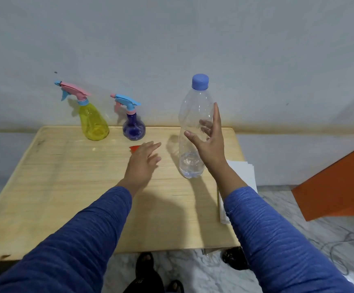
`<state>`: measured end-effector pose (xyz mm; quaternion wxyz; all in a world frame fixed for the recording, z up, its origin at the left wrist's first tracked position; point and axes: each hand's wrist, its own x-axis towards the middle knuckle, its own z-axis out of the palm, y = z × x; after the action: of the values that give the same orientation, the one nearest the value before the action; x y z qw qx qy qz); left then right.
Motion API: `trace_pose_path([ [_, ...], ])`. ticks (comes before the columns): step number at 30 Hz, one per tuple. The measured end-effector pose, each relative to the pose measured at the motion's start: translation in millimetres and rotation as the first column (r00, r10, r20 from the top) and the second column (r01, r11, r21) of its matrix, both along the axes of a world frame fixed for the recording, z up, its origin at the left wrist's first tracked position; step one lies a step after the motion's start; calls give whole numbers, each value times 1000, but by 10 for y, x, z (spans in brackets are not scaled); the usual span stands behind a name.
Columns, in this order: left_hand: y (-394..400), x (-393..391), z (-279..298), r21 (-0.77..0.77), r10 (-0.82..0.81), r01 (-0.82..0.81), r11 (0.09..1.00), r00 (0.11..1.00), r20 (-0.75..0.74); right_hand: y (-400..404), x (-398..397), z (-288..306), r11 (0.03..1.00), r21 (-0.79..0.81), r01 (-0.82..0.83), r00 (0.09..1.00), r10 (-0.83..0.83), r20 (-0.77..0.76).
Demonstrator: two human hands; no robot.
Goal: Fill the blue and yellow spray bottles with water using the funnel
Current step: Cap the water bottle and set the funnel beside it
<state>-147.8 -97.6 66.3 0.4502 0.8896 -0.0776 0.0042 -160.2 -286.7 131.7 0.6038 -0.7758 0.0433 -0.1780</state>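
On the wooden surface, a yellow spray bottle and blue spray bottle stand far left by the wall. The right hand opens beside a clear water bottle; the left hand reaches flat over a red funnel.

There is just the one view, from a camera worn on the person's head, looking forward and steeply down. It sits close above the near edge of the wooden table, so both sleeved arms reach into the picture from the bottom corners. The wide lens bends the table edges and takes in the pale wall at the far side, filling the upper half. At the bottom the marble floor shows below the table's near edge, and an orange board stands at the right.
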Motion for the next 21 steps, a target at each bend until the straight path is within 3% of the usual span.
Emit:
trace_pose_path([
  [3, 271, 190, -176, 232, 13, -11, 973, 1000, -7, 87, 80, -3, 1000, 9, 24, 1000, -24, -20],
  [8, 531, 452, -350, 367, -91, 106, 924, 994, -60, 216, 246, -3, 998, -10, 69, 996, -69, -47],
  [16, 519, 686, -429, 158, -134, 152, 976, 984, -121, 296, 454, 65, 990, -41, 134, 990, -136, -40],
  [21, 297, 781, -388, -45, -50, 45, 998, 991, -123, 247, 552, 126, 986, -20, 164, 986, -164, -38],
])
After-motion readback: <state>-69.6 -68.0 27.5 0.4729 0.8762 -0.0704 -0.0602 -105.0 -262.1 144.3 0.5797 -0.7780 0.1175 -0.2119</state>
